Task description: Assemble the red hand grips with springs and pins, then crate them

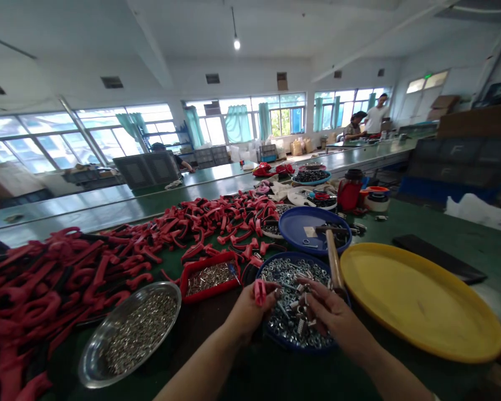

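A green bench [401, 225] is heaped with red plastic parts [67, 278] at left. Over a blue basin [300, 350] of steel nuts [284, 273], a small red part [259, 292] is gripped by the left hand [246, 314]; small metal fasteners [303, 305] are pinched by the right hand [334, 317].

This is a factory assembly workshop: long green tabletops [108, 209] run below wide windows [54, 139] at upper left, carrying heaps of red plastic parts [67, 273] and round trays of metal fasteners [294, 260], with workers [369, 120] at upper right.
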The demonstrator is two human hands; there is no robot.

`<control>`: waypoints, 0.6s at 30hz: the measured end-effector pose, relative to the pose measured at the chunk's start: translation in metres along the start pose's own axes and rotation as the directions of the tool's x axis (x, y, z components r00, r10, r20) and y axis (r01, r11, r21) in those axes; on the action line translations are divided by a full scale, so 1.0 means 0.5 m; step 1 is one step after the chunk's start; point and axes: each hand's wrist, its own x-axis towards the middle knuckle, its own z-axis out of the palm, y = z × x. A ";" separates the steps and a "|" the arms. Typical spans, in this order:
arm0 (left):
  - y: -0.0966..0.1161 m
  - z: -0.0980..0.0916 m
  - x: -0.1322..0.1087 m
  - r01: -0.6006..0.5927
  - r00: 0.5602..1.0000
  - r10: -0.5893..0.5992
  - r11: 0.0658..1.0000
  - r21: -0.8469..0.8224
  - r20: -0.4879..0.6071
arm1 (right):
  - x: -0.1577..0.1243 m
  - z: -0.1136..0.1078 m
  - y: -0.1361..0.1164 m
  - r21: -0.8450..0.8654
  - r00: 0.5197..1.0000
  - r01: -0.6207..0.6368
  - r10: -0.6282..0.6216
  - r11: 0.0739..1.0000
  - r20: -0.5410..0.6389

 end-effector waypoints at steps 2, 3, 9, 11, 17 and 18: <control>-0.009 0.002 -0.031 0.101 0.995 -0.096 0.949 -0.298 0.033 | -0.009 0.014 -0.009 -0.234 0.991 0.130 -0.131 0.964 0.010; -0.015 0.003 -0.043 0.143 0.990 -0.140 0.915 -0.377 0.036 | -0.013 0.021 -0.015 -0.320 0.982 0.184 -0.188 0.929 0.018; -0.046 -0.004 -0.055 0.174 0.967 -0.246 0.815 -0.552 -0.058 | -0.019 0.053 -0.037 -0.380 0.976 0.215 -0.216 0.900 0.042; -0.046 -0.006 -0.055 0.142 0.974 -0.216 0.823 -0.550 -0.070 | -0.014 0.065 -0.038 -0.223 0.987 0.153 -0.138 0.963 0.080; -0.045 -0.004 -0.079 0.037 0.999 -0.026 0.873 -0.486 0.030 | 0.003 0.101 -0.038 0.150 0.991 -0.107 0.092 0.983 0.101; -0.048 -0.005 -0.083 0.030 0.999 -0.015 0.874 -0.485 0.035 | 0.004 0.104 -0.037 0.157 0.987 -0.125 0.107 0.980 0.117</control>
